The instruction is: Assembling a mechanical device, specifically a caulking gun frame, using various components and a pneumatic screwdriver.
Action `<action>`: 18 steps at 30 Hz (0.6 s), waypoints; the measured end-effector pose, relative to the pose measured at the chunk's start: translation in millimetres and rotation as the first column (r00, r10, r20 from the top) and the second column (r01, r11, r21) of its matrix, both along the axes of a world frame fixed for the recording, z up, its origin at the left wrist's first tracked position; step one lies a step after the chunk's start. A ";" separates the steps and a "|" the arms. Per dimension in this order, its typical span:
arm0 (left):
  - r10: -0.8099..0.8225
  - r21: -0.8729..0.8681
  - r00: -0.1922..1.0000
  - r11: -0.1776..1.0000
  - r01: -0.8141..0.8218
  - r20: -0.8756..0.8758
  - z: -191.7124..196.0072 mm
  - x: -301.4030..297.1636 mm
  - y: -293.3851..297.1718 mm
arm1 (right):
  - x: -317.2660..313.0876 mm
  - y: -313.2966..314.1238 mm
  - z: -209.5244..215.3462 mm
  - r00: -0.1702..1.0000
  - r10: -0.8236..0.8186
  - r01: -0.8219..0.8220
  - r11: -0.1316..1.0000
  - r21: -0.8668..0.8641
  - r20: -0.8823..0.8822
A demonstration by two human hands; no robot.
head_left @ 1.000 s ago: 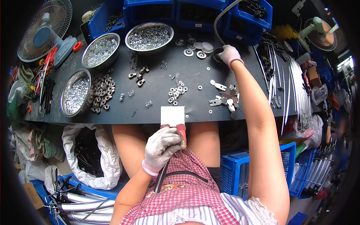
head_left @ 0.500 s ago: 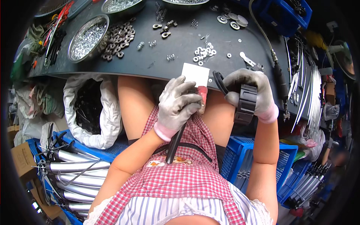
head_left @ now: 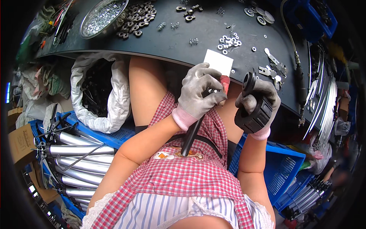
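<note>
Here's the dark tabletop (head_left: 171,45), its near edge curving past the knees: a metal bowl (head_left: 88,38) towards the left end, dark eyelets (head_left: 139,19) heaped beside it, ring-shaped washers (head_left: 228,42) further right, a white block (head_left: 219,62) right at the near edge. Just off that edge, the left hand (head_left: 198,89) has its grip closed round a black rod (head_left: 190,139), slanting over the apron (head_left: 171,177); the right hand's (head_left: 267,91) grip clasps a ribbed black collar (head_left: 253,114) and a thinner black ring (head_left: 252,78). Below sit a white sack (head_left: 121,91), silver tubes (head_left: 82,149) and a blue crate (head_left: 284,164).
</note>
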State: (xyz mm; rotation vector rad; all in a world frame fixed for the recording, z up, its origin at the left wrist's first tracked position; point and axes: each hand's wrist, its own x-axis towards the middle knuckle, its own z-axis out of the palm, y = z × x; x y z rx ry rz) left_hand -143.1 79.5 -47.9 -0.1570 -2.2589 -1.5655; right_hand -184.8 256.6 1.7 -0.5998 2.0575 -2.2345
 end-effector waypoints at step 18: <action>0.000 0.010 1.000 1.000 0.000 -0.007 -8.4 -8.4 -9.3 | 4.1 -5.3 -18.4 0.977 0.124 -0.076 0.964 -0.254 0.176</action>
